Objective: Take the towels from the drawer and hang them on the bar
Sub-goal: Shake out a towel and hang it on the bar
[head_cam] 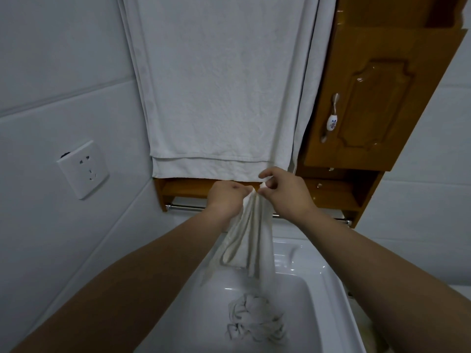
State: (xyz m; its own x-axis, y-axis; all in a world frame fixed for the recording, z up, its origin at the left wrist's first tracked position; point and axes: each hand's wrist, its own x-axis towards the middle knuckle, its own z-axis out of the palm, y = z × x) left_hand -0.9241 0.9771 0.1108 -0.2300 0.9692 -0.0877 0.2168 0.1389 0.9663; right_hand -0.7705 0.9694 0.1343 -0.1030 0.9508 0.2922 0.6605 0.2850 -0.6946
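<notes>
Although out of the drawer already, not yet on the bar: small off-white cloth towel (248,240), held just in front of the thin chrome bar (186,207) beneath the orange-brown wooden shelf (183,189). Gripped at its gathered top edge by both hands, close together: left hand (226,197) curled round the bunched cloth, right hand (283,192) pinching the same edge between thumb and fingertips. Hangs in loose lengthwise folds, long axis near vertical, top end at the hands, lower end pointing down toward the white ceramic sink (328,271) and drifting slightly left. Judged roughly midway through the task: above, one large white terry towel (221,85) hung flat against the wall, its support out of view; below, a crumpled white cloth (256,319) lying in the basin, possibly another towel left to hang. Left to do for the one in hand: spread the edge and drape over the bar. Further out, a glossy wooden cabinet door (377,103) to the right and a white wall socket (82,169) on the tiles to the left.
</notes>
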